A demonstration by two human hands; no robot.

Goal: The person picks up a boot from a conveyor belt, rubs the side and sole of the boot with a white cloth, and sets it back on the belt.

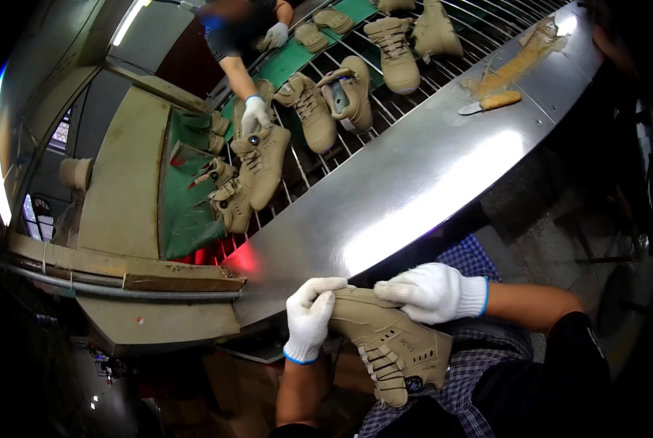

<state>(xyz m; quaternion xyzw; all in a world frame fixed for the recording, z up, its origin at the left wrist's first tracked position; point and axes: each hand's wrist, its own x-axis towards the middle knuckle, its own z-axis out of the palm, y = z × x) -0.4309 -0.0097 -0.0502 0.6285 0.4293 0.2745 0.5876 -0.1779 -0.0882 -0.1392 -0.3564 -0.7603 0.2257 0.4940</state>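
Observation:
A tan high-top shoe (392, 339) lies across my lap, its toe end to the left and its laced opening toward me. White knit gloves cover both my hands. My left hand (310, 315) grips the toe end, thumb and fingers closed around it. At the sole edge along the top, my right hand (432, 293) pinches with bent fingers near the heel half. A round black dial (413, 383) shows beside the laces. What may lie under my right fingertips is hidden.
Beyond the metal ledge (414, 182), several tan shoes stand on a rod conveyor (308, 164). A wooden-handled knife (491, 102) lies on the ledge by brown tape (520, 66). Across the conveyor, a co-worker's gloved hand (255, 115) touches a shoe. A green-curtained machine housing (125, 175) stands left.

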